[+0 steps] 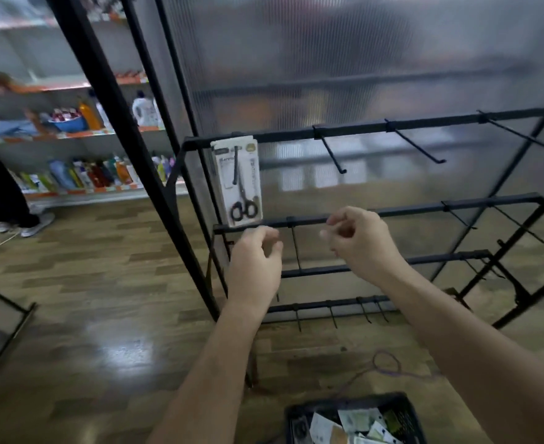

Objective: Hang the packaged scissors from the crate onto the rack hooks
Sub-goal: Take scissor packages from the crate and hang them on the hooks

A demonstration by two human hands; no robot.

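Scissors pack (pixel 239 181) hangs just above your left grip (pixel 257 254), right grip (pixel 357 241) beside it. Both loosely curled, empty. Next, probably: reach to crate (pixel 344 401) below, pinch another pack.

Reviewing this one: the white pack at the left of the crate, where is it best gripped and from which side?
Probably pinch the white pack by its exposed upper edge, coming down from above. It lies tilted atop the other packs, and the walls of the crate block any sideways approach.
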